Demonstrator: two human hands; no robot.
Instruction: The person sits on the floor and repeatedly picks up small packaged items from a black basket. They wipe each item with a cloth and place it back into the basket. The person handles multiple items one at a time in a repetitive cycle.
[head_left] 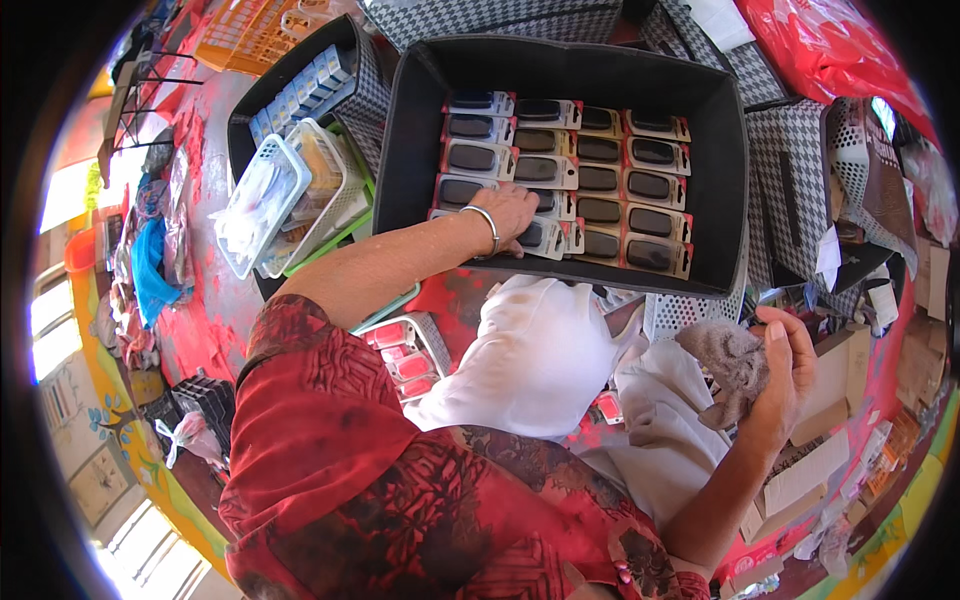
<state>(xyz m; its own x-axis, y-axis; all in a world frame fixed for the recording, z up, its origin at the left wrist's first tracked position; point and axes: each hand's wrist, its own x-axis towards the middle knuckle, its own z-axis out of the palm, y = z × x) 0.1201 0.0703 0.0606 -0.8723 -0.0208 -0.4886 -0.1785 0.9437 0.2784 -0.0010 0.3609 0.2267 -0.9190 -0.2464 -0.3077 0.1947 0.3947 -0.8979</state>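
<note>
A black fabric box (560, 55) holds rows of carded blister packs (598, 179), each with a dark, rounded-rectangular item under clear plastic. Reaching in from the left, my left hand (505, 215) bends its fingers down over a pack in the box's near left part. The hand covers much of that pack, and its fingertips are partly hidden. A metal bangle (487, 225) circles the wrist. Outside the box, at the right, my right hand (787, 372) is raised and closed round a crumpled grey-brown cloth (728, 362).
White plastic baskets (262, 205) and a patterned box with blue packets (305, 92) stand left of the black box. More houndstooth boxes (788, 190) crowd its right side. A basket with red-and-white packs (412, 350) sits beside my white-clothed lap (530, 350).
</note>
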